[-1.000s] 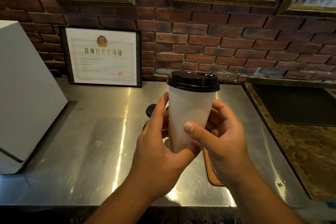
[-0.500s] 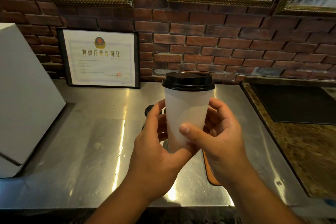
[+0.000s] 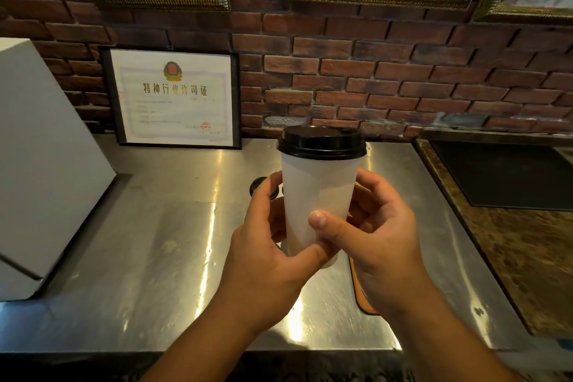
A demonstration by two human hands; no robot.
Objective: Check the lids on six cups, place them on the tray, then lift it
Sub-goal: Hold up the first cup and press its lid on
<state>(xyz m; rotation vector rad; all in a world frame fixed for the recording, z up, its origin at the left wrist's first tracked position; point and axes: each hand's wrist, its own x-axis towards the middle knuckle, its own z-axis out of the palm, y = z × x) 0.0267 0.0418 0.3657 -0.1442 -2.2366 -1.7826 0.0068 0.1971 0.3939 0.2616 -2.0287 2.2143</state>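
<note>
Head view: the left hand [image 3: 263,254] and right hand [image 3: 381,245] both curl round a tall white translucent cup [image 3: 316,189], upright above the steel tabletop [image 3: 173,242]. I'd press its black plastic lid [image 3: 322,143] evenly all round, then lower it onto the orange tray [image 3: 359,295] beneath the right hand.

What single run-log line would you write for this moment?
lid: on cup | cup: upright, above counter | left hand: grips cup | right hand: grips cup | step: lid check
</note>
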